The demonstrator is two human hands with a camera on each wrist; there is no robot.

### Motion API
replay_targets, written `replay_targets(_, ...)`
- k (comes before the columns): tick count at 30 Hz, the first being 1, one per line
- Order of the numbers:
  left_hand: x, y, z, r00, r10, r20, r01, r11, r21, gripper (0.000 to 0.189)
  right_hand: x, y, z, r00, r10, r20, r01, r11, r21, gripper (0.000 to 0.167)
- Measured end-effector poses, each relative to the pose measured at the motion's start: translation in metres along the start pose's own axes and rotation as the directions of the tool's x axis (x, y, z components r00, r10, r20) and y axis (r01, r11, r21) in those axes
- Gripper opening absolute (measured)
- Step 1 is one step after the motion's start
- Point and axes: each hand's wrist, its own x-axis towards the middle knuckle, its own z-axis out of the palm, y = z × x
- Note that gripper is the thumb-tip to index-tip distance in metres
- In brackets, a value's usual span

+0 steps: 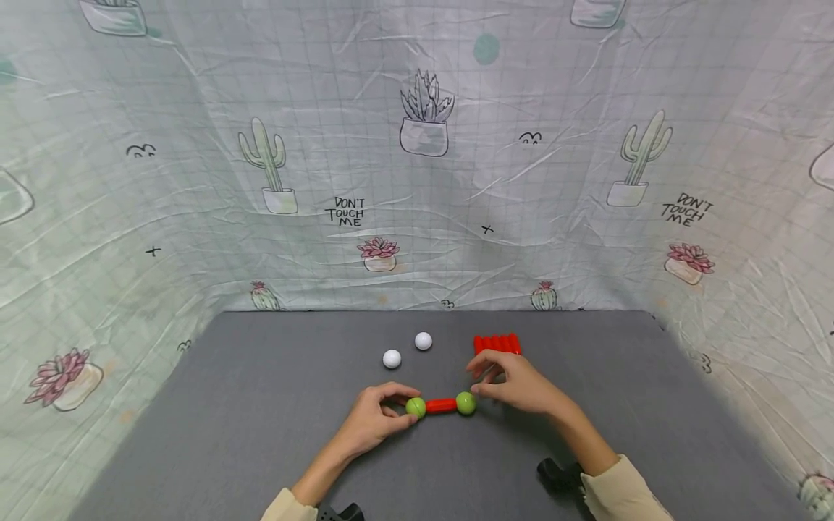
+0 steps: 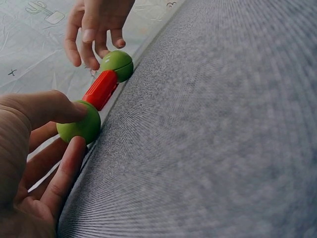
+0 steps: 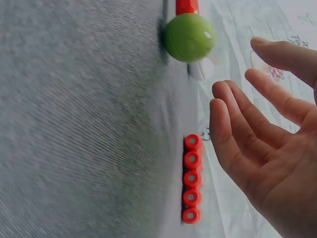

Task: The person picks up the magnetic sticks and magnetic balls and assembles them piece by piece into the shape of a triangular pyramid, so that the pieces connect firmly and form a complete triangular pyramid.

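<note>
Soft, diffuse light, faint shadows, a glint on one green ball (image 3: 188, 37), blurry tabletop (image 2: 208, 129) in wrist views.

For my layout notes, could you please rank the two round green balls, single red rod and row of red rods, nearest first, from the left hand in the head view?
1. Left green ball: pinched by the left hand.
2. Single red rod: immediately to its right.
3. Right green ball: rod's right end.
4. Row of red rods: back right.

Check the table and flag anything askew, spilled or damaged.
Nothing stands out: red rods lie in a row, white balls rest apart, green balls cap another rod, and no spill or damage shows.
</note>
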Motion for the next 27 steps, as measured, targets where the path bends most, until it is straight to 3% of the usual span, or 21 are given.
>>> replay_targets(8,-0.001,0.002,0.001,1.0,0.006,0.003,-0.006,1.0,-0.01,0.038,-0.002,0.002,-0.017,0.998,0.008,-0.069,-0.011,0.999,-0.041,0.035)
replay_targets(16,-0.001,-0.002,0.0,1.0,0.007,0.006,-0.007,1.0,0.018,0.037,0.002,0.01,-0.044,0.983,0.074,-0.17,-0.093,0.99,-0.108,0.033)
replay_targets(27,0.0,-0.004,0.001,1.0,0.021,0.003,-0.021,0.999,0.027,0.036,0.008,0.042,-0.078,0.963,0.168,-0.211,-0.196,0.974,-0.118,0.028)
